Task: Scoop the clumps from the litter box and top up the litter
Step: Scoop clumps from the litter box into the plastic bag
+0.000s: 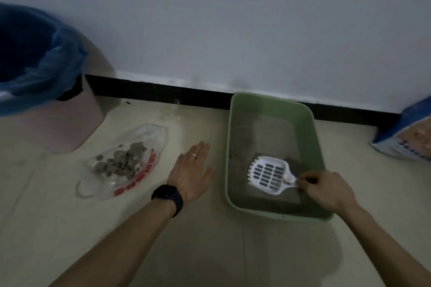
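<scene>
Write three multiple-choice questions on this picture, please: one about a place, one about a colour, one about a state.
1. On which side of the box does the bag with the clumps lie?
A. to its left
B. to its right
C. behind it, at the wall

2. What colour is the box?
A. pink
B. blue
C. green

3. How is the scoop?
A. lying untouched
B. pinched at its handle by the right hand
C. hanging on the wall

Answers:
1 A: the bag lies on the floor, left of the box.
2 C: its rim and walls are green.
3 B: the fingers curl round the white handle.
</scene>
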